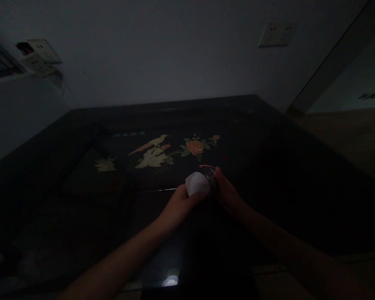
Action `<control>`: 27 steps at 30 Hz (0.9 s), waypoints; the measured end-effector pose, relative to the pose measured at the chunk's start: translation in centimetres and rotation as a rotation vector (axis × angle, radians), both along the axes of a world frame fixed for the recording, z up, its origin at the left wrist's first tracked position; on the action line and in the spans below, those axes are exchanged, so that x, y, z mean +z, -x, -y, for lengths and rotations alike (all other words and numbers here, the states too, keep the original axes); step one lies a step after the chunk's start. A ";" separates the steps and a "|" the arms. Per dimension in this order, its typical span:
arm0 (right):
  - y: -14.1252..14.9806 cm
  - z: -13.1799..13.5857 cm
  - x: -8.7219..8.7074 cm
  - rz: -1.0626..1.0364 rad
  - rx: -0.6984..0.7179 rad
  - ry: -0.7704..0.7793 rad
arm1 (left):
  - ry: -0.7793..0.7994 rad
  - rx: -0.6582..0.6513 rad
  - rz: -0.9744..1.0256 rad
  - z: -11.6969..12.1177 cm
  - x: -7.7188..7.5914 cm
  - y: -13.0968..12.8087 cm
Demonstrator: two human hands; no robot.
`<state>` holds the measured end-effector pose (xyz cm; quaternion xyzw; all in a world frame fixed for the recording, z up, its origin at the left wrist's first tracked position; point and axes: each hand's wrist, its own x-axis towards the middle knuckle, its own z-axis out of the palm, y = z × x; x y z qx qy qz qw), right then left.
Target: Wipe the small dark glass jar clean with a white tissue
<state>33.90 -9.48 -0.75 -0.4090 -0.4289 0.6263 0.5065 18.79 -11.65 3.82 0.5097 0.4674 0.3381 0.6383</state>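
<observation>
In the middle of the dim head view, my two hands meet above a dark glossy tabletop. My left hand [185,202] is closed around a pale white piece [197,183], its thumb pressed along the lower side. Whether this is a folded cloth, paper or something hard, I cannot tell. Against its right side sit thin, dark, shiny loops [211,178], like coiled wire or cord. My right hand [226,189] grips these loops from the right, thumb up. A small reddish patch shows at their top edge. Shadow hides most of the right fingers.
The dark table [162,114] carries an inlaid picture of birds and a flower [195,146]. A pale wall stands behind it, with sockets at right [278,34] and left [43,51]. Light reflects off the table near its front edge. Floor shows at the right.
</observation>
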 end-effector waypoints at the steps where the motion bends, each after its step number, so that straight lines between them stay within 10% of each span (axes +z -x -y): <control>1: 0.0 0.0 0.0 -0.012 -0.001 0.010 | 0.015 0.003 0.039 0.0 -0.1 0.0; 27: 0.1 0.0 0.4 -0.027 -0.042 0.030 | -1.224 -0.454 -1.184 0.6 -1.1 -0.3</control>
